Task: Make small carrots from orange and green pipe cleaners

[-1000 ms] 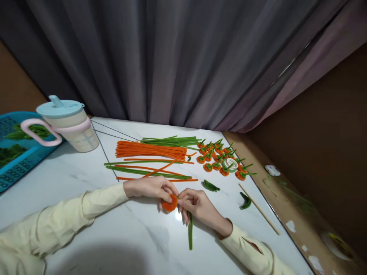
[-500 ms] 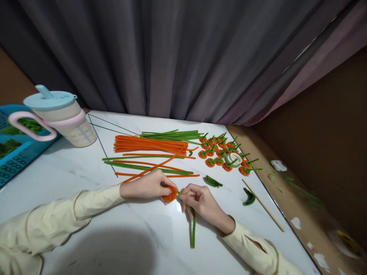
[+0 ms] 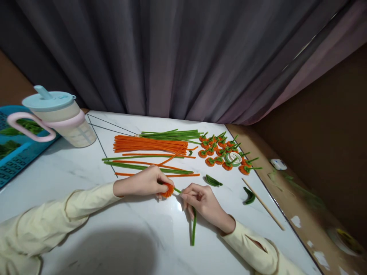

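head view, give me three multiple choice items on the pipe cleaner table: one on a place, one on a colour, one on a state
1. Where does the lidded cup stand?
A. far left of the table
B. beside the wooden stick
C. between the hands

2. What colour is the coil held by the left hand?
A. blue
B. orange
C. white

3. How is the green stem at the right hand held?
A. lying untouched
B. pinched in the fingers
C. stuck in the cup

Answers:
1. A, it stands at the left edge of the marble table by the blue basket.
2. B, the orange coil shows at the fingertips.
3. B, the fingers close on the stem's upper end.
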